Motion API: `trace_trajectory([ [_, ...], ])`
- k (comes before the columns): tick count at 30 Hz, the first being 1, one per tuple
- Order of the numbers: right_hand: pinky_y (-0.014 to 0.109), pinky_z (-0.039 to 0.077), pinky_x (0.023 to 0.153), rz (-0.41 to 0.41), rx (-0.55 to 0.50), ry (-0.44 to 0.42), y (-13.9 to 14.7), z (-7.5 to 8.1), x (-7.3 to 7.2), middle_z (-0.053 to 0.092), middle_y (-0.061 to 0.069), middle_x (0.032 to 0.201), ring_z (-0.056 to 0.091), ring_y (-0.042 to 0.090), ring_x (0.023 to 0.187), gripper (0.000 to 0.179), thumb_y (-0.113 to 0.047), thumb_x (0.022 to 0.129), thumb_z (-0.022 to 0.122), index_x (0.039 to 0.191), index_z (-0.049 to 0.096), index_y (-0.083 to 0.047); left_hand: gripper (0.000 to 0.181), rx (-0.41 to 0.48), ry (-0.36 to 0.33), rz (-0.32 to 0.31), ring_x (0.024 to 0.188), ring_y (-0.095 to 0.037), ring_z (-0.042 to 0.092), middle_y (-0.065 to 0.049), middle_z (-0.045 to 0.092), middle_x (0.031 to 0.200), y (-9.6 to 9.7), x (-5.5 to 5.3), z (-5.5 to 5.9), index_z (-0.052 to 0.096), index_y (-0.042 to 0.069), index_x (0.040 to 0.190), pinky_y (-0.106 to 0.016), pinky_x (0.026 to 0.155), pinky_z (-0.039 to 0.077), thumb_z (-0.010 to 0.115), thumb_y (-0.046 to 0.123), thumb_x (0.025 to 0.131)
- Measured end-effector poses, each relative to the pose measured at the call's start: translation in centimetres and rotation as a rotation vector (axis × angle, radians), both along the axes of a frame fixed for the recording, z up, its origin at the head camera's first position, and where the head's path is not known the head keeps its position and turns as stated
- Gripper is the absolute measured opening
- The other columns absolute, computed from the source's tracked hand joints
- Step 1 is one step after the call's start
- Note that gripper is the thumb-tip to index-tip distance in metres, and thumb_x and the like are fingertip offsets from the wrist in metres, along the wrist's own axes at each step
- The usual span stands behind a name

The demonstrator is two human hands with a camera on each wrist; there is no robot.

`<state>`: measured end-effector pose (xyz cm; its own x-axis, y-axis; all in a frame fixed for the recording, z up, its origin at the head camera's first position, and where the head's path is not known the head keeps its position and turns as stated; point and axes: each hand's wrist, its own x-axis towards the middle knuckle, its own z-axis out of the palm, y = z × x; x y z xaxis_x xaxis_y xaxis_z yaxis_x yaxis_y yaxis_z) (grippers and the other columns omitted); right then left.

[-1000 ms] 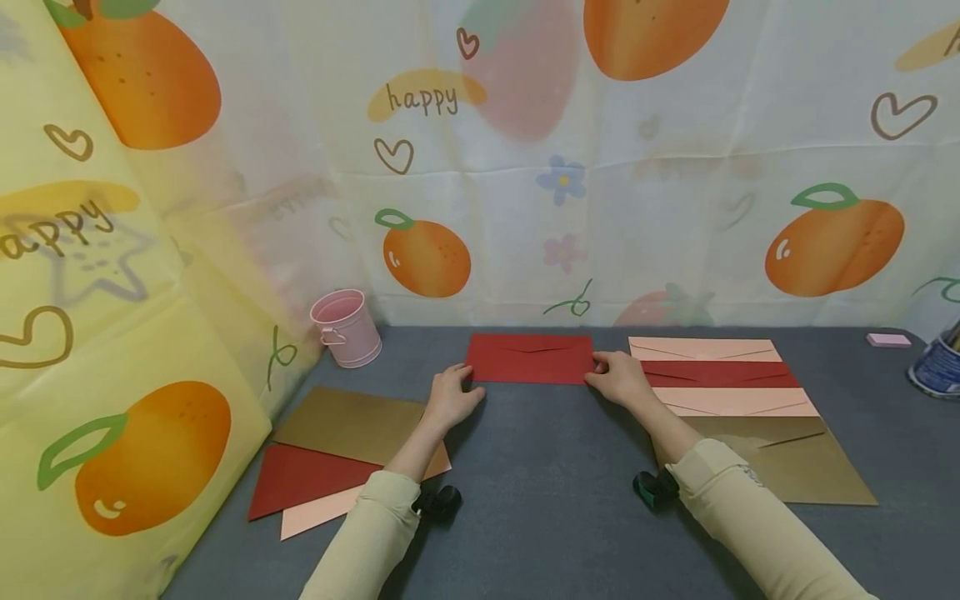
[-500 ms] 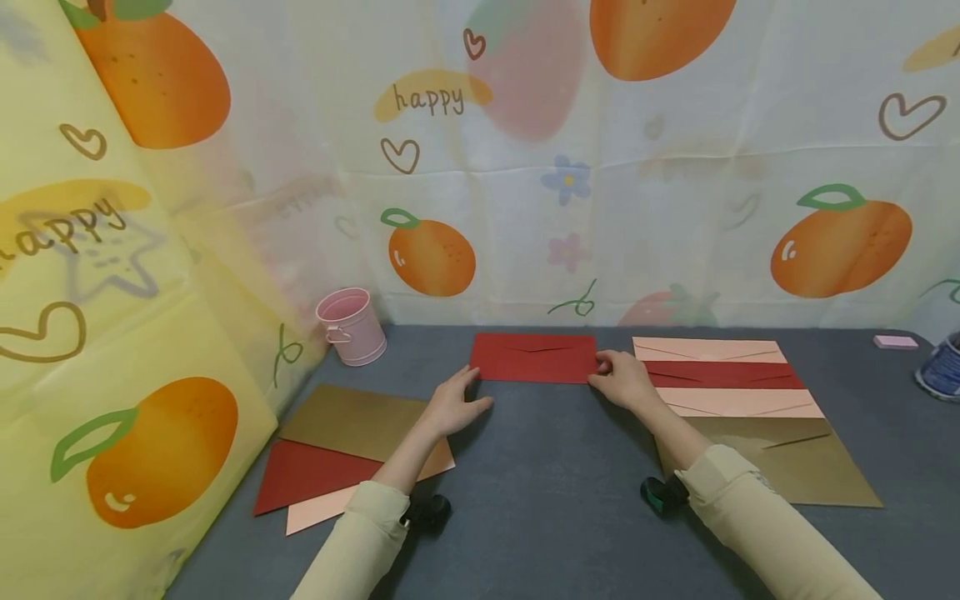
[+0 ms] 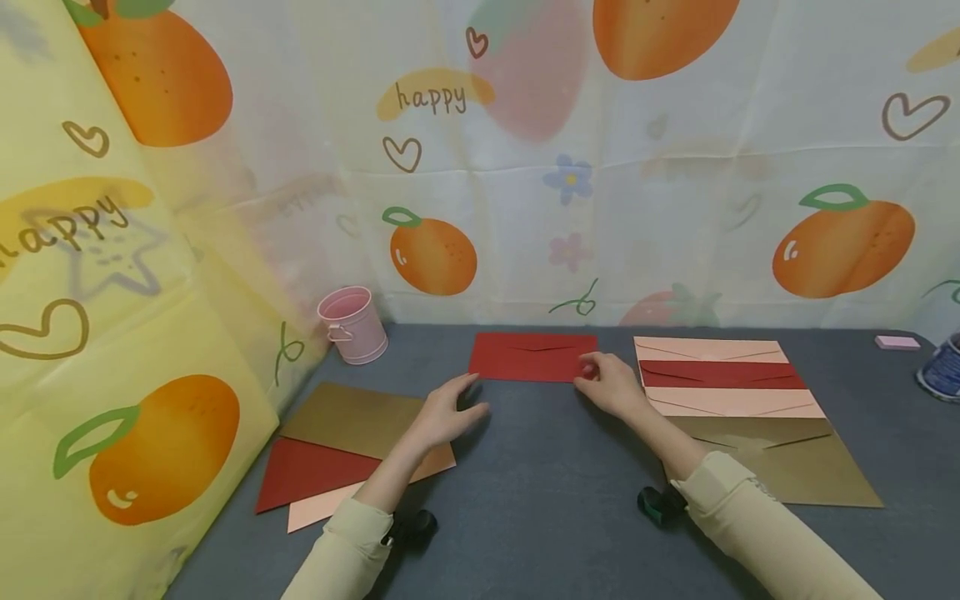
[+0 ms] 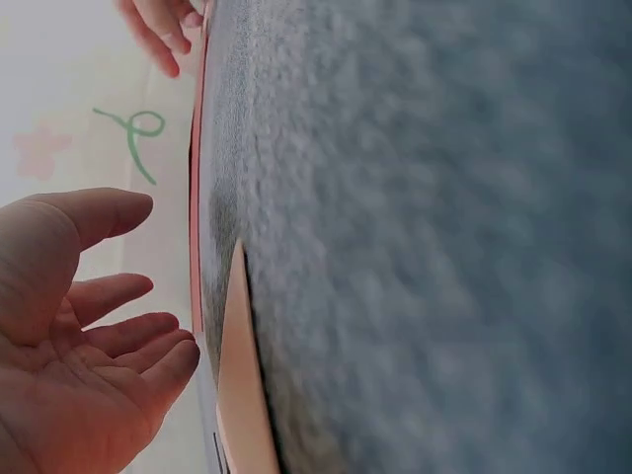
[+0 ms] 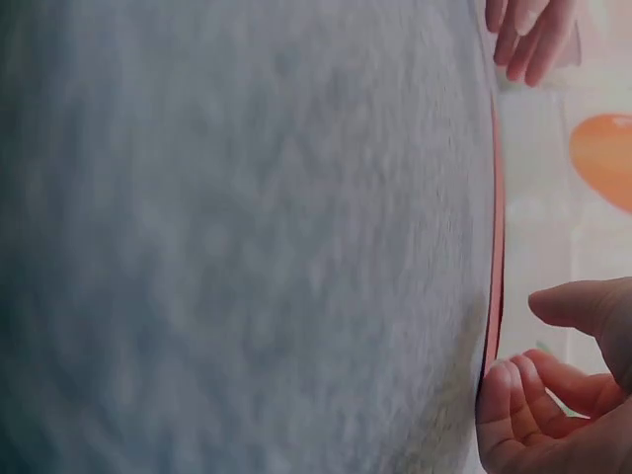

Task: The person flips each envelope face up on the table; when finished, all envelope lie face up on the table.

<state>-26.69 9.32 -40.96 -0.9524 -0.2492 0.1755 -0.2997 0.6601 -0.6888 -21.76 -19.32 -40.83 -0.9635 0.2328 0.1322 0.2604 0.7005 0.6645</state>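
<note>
A red envelope (image 3: 521, 357) lies at the back middle of the table, its flap side up. My left hand (image 3: 444, 417) is at its lower left corner, fingers extended and thumb spread, holding nothing; the left wrist view shows the left palm (image 4: 79, 385) with loosely bent fingers. Over the envelope's lower right corner is my right hand (image 3: 613, 387), its fingertips right at the edge. In the right wrist view the right thumb (image 5: 573, 304) stands apart from the bent fingers, beside the envelope's thin edge (image 5: 497, 247).
On the right, overlapping pink (image 3: 735, 403), red (image 3: 720, 375) and gold envelopes (image 3: 795, 467) form a column. To the left lie a gold (image 3: 352, 417), a red (image 3: 315, 471) and a pink envelope (image 3: 322, 507). A pink bucket (image 3: 352, 327), a pink block (image 3: 897, 342) and a blue container (image 3: 941, 368) stand farther back.
My left hand has drawn slightly back from the red envelope's left edge and opened out. My right hand has moved left from the right edge onto the lower right corner.
</note>
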Motion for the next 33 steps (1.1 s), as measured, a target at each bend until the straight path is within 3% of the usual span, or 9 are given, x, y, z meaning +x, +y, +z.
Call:
trace_trajectory([
  [6, 0.045, 0.048, 0.081, 0.039, -0.031, 0.004, -1.4, 0.0, 0.7, 0.061, 0.019, 0.109, 0.058, 0.027, 0.09, 0.04, -0.012, 0.09, 0.065, 0.125, 0.059, 0.007, 0.051, -0.002, 0.032, 0.023, 0.131, -0.036, 0.045, -0.019, 0.052, 0.138, -0.9, 1.1, 0.2, 0.053, 0.0, 0.138, -0.052, 0.105, 0.036, 0.065, 0.019, 0.093],
  [11, 0.046, 0.048, 0.084, 0.082, -0.033, 0.002, -2.9, 0.1, 1.3, 0.062, 0.018, 0.114, 0.06, 0.03, 0.096, 0.041, -0.013, 0.09, 0.066, 0.126, 0.059, 0.006, 0.049, 0.022, 0.019, 0.049, 0.131, -0.035, 0.045, -0.017, 0.053, 0.138, -2.1, 2.1, 0.3, 0.054, 0.001, 0.137, -0.052, 0.105, 0.036, 0.066, 0.019, 0.093],
  [17, 0.045, 0.048, 0.084, 0.142, -0.029, -0.013, -4.7, 0.2, 2.3, 0.061, 0.016, 0.114, 0.059, 0.027, 0.096, 0.04, -0.013, 0.089, 0.068, 0.125, 0.061, 0.002, 0.054, 0.002, -0.003, 0.057, 0.138, -0.041, 0.034, -0.022, 0.048, 0.142, -3.8, 3.3, 0.6, 0.049, -0.003, 0.14, -0.056, 0.11, 0.027, 0.065, 0.02, 0.094],
  [21, 0.045, 0.047, 0.087, 0.19, -0.024, -0.032, -5.9, 0.1, 3.2, 0.06, 0.014, 0.117, 0.057, 0.028, 0.102, 0.041, -0.013, 0.089, 0.068, 0.127, 0.06, 0.001, 0.064, -0.11, -0.05, 0.068, 0.14, -0.052, 0.016, -0.034, 0.035, 0.146, -5.2, 4.1, 1.0, 0.04, -0.011, 0.142, -0.064, 0.111, 0.012, 0.064, 0.024, 0.093],
  [24, 0.046, 0.045, 0.093, 0.228, -0.008, -0.053, -6.7, 0.2, 4.0, 0.058, 0.014, 0.123, 0.056, 0.029, 0.11, 0.043, -0.014, 0.09, 0.068, 0.13, 0.058, 0.001, 0.077, -0.241, -0.111, 0.114, 0.14, -0.056, 0.009, -0.04, 0.023, 0.148, -6.1, 4.8, 1.3, 0.032, -0.013, 0.145, -0.068, 0.109, 0.006, 0.064, 0.032, 0.092],
  [29, 0.048, 0.041, 0.1, 0.311, 0.04, -0.045, -7.8, 0.5, 4.9, 0.055, 0.016, 0.129, 0.051, 0.032, 0.122, 0.045, -0.015, 0.09, 0.068, 0.131, 0.057, 0.001, 0.095, -0.383, -0.212, 0.195, 0.138, -0.06, 0.006, -0.043, 0.012, 0.149, -6.8, 5.9, 1.6, 0.023, -0.013, 0.148, -0.07, 0.108, 0.007, 0.066, 0.048, 0.088],
  [33, 0.048, 0.039, 0.103, 0.397, 0.081, -0.011, -8.3, 0.6, 5.5, 0.054, 0.017, 0.131, 0.049, 0.032, 0.124, 0.046, -0.015, 0.09, 0.068, 0.131, 0.056, 0.002, 0.099, -0.438, -0.234, 0.179, 0.136, -0.06, 0.012, -0.043, 0.016, 0.148, -6.6, 6.6, 1.9, 0.025, -0.012, 0.148, -0.068, 0.107, 0.015, 0.066, 0.054, 0.086],
])
